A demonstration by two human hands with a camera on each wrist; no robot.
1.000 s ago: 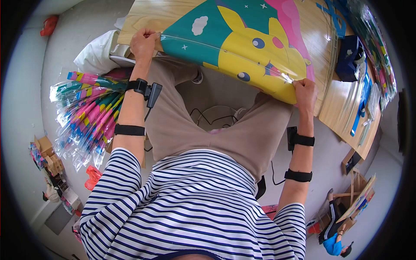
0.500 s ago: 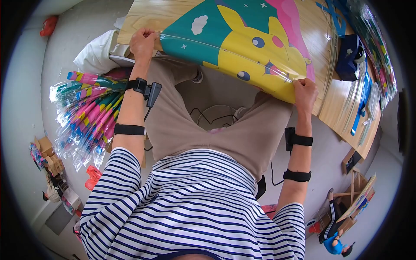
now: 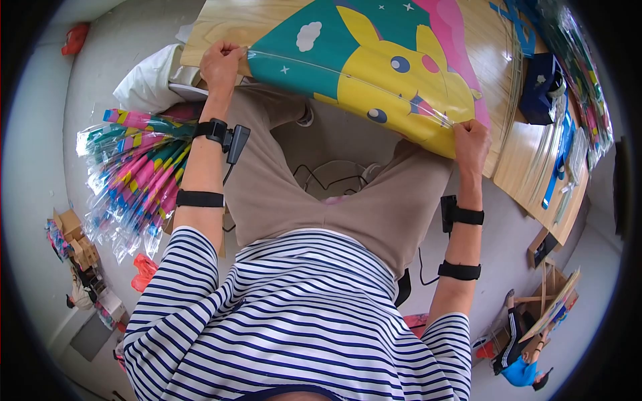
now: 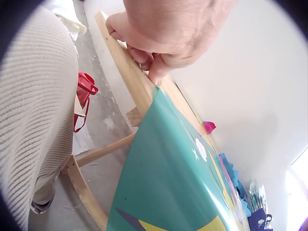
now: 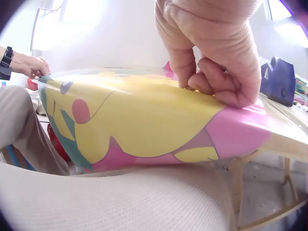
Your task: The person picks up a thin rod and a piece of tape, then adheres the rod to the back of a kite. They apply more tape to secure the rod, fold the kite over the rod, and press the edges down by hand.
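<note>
**Both Hands on the Print, Wrapped Bundles at Either Side**

Hands well apart, you grip a teal, yellow and pink printed sheet [image 3: 374,73] laid over a wooden table [image 3: 224,23], its near edge hanging past the tabletop above your lap. Your left hand [image 3: 223,65] pinches the sheet's teal corner; your right hand [image 3: 472,147], fingers curled, pinches its edge on the other side, beside the yellow character's face. A thin pale line crosses the print from one hand to the other.

At your left, clear plastic sleeves [image 3: 103,217] fan out beside your forearm, with pink, teal and yellow printed pieces inside. A second bundle [image 3: 588,100], likewise in clear plastic, lies at the far right of the table. Near it stands a navy box [image 3: 539,93]; what it holds you cannot tell from here. Blue strips [image 3: 559,160] and thin clear rods [image 3: 531,157] lie on the tabletop close to the box.

Below the sleeves sits a red bag [image 3: 142,273], its contents hidden. Cardboard boxes [image 3: 69,220] stand in the background to the left, too small to read inside.
</note>
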